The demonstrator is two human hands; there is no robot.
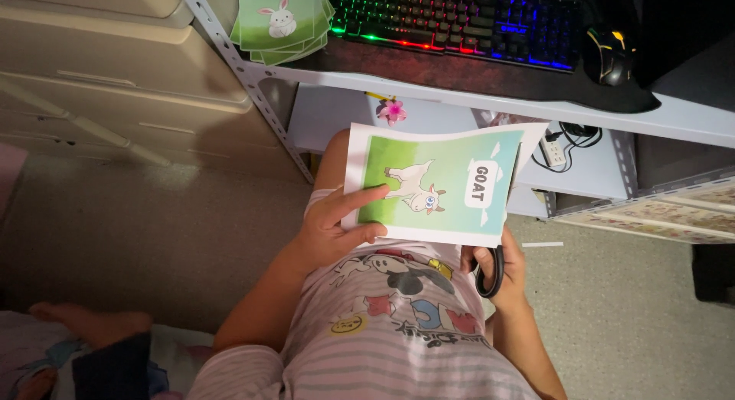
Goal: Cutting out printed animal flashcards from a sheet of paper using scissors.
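Note:
My left hand [333, 228] grips the left edge of a white sheet [436, 184] printed with a green picture of a white goat and a word label. The sheet is held flat over my lap. My right hand [498, 266] sits under the sheet's lower right corner, its fingers through the black handles of scissors [490, 271]. The scissor blades are hidden behind the paper.
A white metal shelf desk [459, 97] stands ahead with a rainbow-lit keyboard [459, 21], a black mouse [609, 55] and a stack of green rabbit cards [282, 21]. Beige plastic drawers [115, 71] are at left. A power strip [553, 151] lies under the desk. Another person's foot [96, 323] rests at lower left.

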